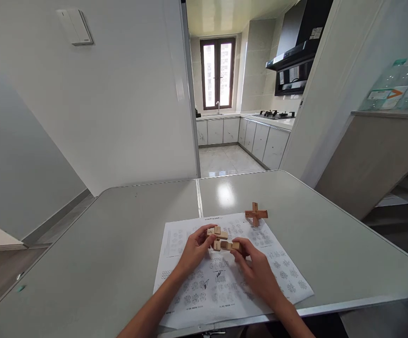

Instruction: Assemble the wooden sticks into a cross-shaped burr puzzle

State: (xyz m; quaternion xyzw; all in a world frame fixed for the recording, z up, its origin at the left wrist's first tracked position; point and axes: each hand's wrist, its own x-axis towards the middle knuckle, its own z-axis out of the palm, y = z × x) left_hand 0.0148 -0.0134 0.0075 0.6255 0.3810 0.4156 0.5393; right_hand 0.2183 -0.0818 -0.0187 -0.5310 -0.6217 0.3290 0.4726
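A light wooden puzzle (pixel 222 238) made of interlocking blocks sits between my hands, just above a printed instruction sheet (pixel 225 286). My left hand (pixel 195 251) pinches its left end with curled fingers. My right hand (pixel 255 270) grips the right end, fingertips on a protruding block. A darker wooden cross-shaped puzzle (pixel 256 214) stands assembled on the sheet's far right corner, apart from both hands.
The grey folding table (pixel 330 249) has a centre seam and a metal front edge. A white wall stands behind it on the left. A kitchen doorway opens straight ahead. A counter with plastic bottles (pixel 397 89) is at the right.
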